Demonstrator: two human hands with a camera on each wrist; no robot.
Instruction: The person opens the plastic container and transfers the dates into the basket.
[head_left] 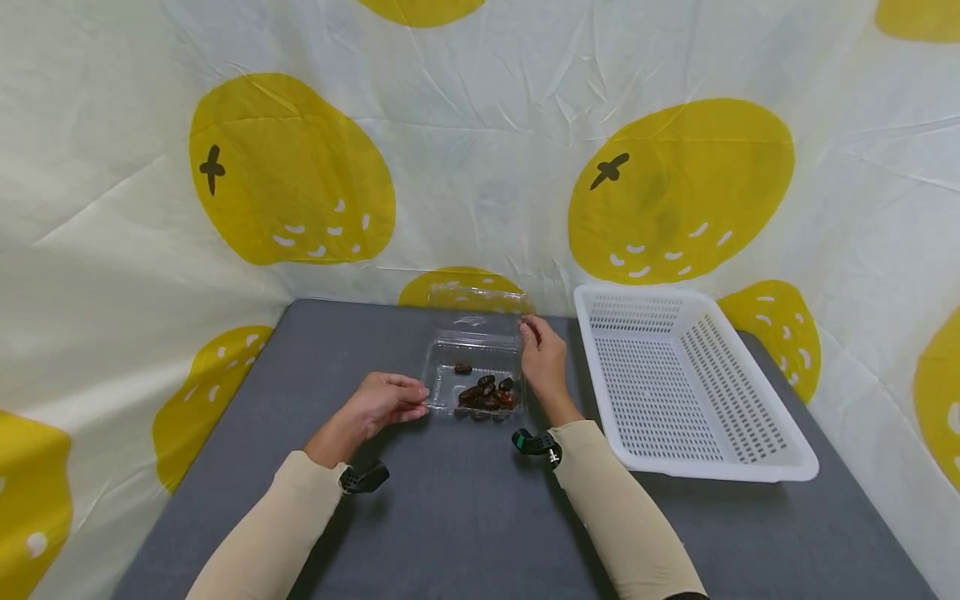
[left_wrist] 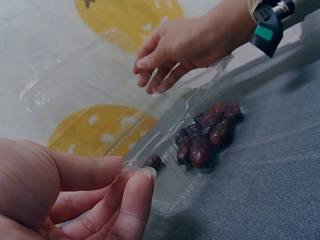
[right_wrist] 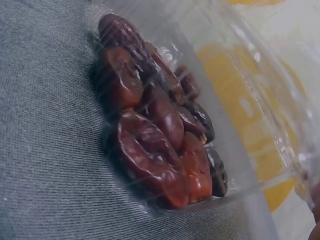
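Note:
A clear plastic clamshell box (head_left: 437,385) sits on the table with its lid (head_left: 480,298) standing up at the far side. Several dark brown dates (head_left: 487,395) are heaped at its near right corner, and one single date (head_left: 462,367) lies apart further back. At the left edge, my left hand (head_left: 387,400) pinches the thin rim between thumb and fingers, seen closely in the left wrist view. My right hand (head_left: 545,360) holds the box's far right edge near the lid, fingers bent. The right wrist view shows the glossy, wrinkled dates (right_wrist: 155,150) through the clear wall.
A white perforated plastic basket (head_left: 587,333) stands on the right, just beyond my right hand. The table (head_left: 450,517) has a grey cloth surface. Close behind its back edge hangs a white curtain (head_left: 480,167) with yellow fruit prints.

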